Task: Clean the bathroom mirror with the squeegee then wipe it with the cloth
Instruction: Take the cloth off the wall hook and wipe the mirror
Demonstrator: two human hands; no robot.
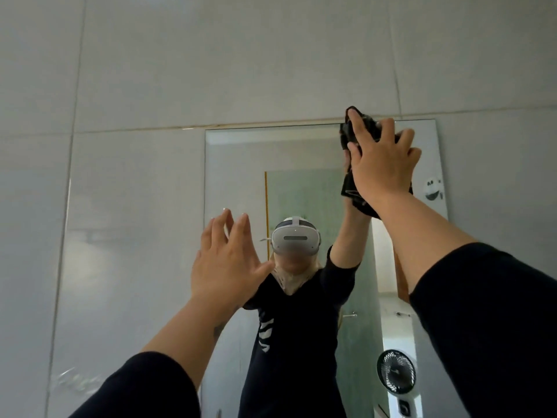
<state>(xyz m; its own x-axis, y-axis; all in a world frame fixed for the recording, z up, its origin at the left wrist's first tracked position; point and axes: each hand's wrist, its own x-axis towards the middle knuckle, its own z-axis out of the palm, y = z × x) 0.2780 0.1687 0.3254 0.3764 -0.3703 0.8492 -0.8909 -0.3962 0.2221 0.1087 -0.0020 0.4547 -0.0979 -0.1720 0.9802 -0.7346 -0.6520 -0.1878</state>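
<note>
The frameless bathroom mirror (241, 158) hangs on a grey tiled wall and fills the middle and right of the view. My right hand (381, 164) is raised to the mirror's top right corner and presses a black cloth (351, 188) flat against the glass. The cloth bunches above my fingers at the top edge and hangs below my palm. My left hand (224, 260) is lifted near the mirror's left edge, fingers spread, holding nothing. No squeegee is in view.
Large grey wall tiles (135, 86) surround the mirror. A white smiley sticker (433, 188) sits on the glass at the right edge. The reflection shows a person in a headset, a frosted shower panel and a small black fan (395, 370).
</note>
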